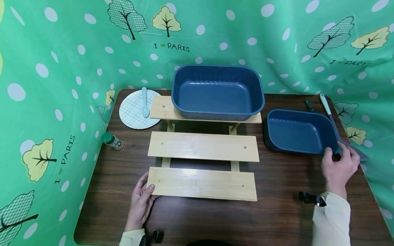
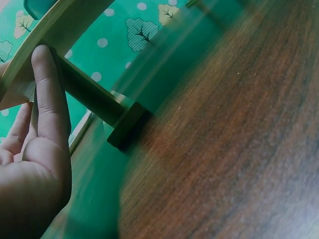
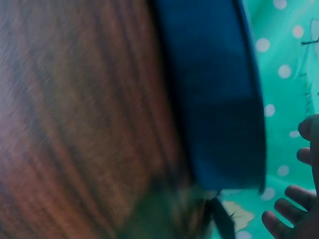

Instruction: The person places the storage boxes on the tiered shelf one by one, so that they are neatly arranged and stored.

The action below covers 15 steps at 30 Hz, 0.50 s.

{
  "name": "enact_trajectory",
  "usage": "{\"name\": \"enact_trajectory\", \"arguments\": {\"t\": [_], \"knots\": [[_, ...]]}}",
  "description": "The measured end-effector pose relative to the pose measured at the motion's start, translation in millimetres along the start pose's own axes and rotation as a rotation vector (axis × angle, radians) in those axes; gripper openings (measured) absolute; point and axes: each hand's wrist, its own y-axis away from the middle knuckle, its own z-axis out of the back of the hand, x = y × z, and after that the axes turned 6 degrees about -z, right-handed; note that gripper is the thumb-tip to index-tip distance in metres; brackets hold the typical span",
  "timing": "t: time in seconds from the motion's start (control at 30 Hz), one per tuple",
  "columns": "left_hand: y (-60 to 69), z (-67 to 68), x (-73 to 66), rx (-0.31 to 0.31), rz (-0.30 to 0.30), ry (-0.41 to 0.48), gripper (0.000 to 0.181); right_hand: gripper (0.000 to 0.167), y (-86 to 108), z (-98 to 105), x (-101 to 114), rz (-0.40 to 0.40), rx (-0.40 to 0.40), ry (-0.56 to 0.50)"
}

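Note:
In the head view, the left hand holds the left end of the lowest board of a three-step wooden rack, thumb over its top face and fingers below. The left wrist view shows that hand with a finger against the underside of the board. At the front right corner of a blue bin is the right hand, its fingers spread around the corner; contact is unclear. The right wrist view has the fingers apart from the bin's side.
Another blue bin stands on the rack's top board. A round plate with a light blue spoon lies back left, near a green-capped jar. Behind and right of the lower bin are a white-handled tool and a dark handle.

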Motion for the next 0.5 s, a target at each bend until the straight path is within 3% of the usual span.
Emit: {"name": "enact_trajectory", "arguments": {"t": [0.5], "knots": [[-0.7, -1.6, -0.9, -0.007, 0.009, -0.014, 0.043, 0.052, -12.1, -9, -32, -0.106, 0.103, 0.032]]}}
